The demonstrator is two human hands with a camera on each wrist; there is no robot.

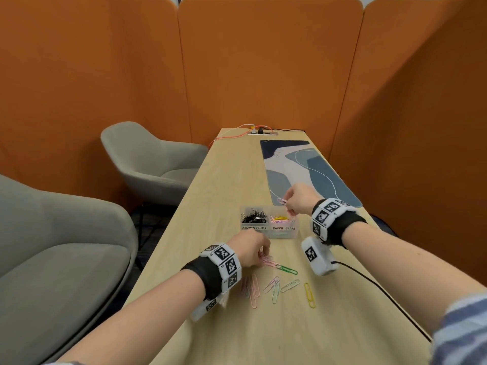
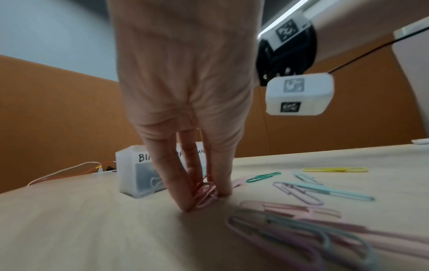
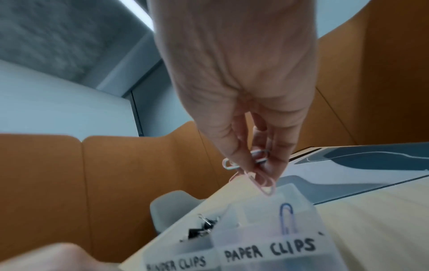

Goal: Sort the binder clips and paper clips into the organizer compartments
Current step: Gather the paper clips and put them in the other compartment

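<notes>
Paper clips (image 3: 253, 170) pinched in my right hand (image 1: 299, 200) hang just above the organizer (image 1: 270, 227)'s right compartment; my left hand (image 1: 250, 250) pinches pink clips (image 2: 205, 193) near its front. Tangled clips could snag my fingers or spill outside.

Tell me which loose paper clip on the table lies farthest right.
The yellow clip. It lies alone at the right end of the scatter, past the pale green clip; the dark green clip, pink and lilac ones lie further left.

Orange partitions (image 1: 263, 61); black binder clips (image 1: 254, 218); pastel paper clips (image 1: 274, 284).
</notes>
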